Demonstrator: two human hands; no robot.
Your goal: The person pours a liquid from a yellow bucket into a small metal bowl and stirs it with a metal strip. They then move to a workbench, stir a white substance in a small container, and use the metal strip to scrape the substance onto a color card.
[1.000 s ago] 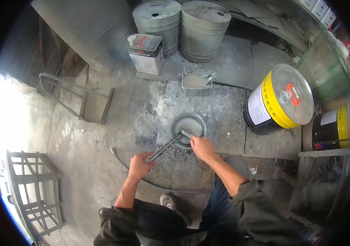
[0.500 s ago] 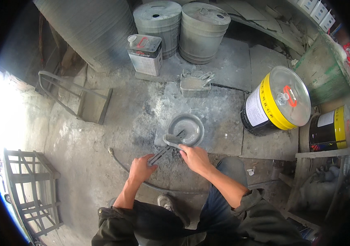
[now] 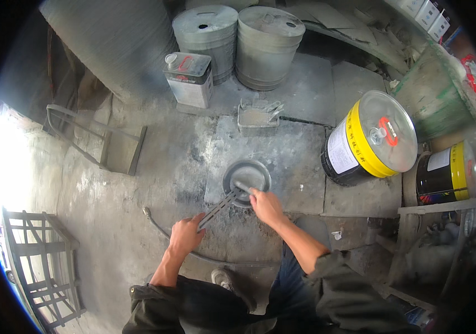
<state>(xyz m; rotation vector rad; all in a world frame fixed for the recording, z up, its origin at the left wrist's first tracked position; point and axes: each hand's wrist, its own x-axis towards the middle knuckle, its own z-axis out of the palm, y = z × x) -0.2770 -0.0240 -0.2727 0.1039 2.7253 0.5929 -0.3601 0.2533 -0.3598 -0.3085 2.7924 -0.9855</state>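
My left hand (image 3: 186,235) is closed round the near end of a slotted metal strip (image 3: 217,210). The strip slants up to the right, its far end above a round grey basin (image 3: 267,171) on the floor. In my closed right hand (image 3: 267,207) is a short grey brush (image 3: 243,187), whose head lies over the basin near the strip's far end. Whether brush and strip touch is hard to make out. The inside of the basin looks wet and grey, and the tools partly cover it.
Beyond the basin stands a small rectangular tray (image 3: 257,127) with tools in it. Two metal drums (image 3: 268,55) and a rectangular can (image 3: 189,89) are at the back. A yellow-banded drum (image 3: 369,136) stands right, a metal frame (image 3: 123,147) left. A hose (image 3: 207,259) crosses the near floor.
The brush has swung from beside the strip at the basin's near left edge to over the basin. The whole view has shifted slightly; both hands keep their hold.
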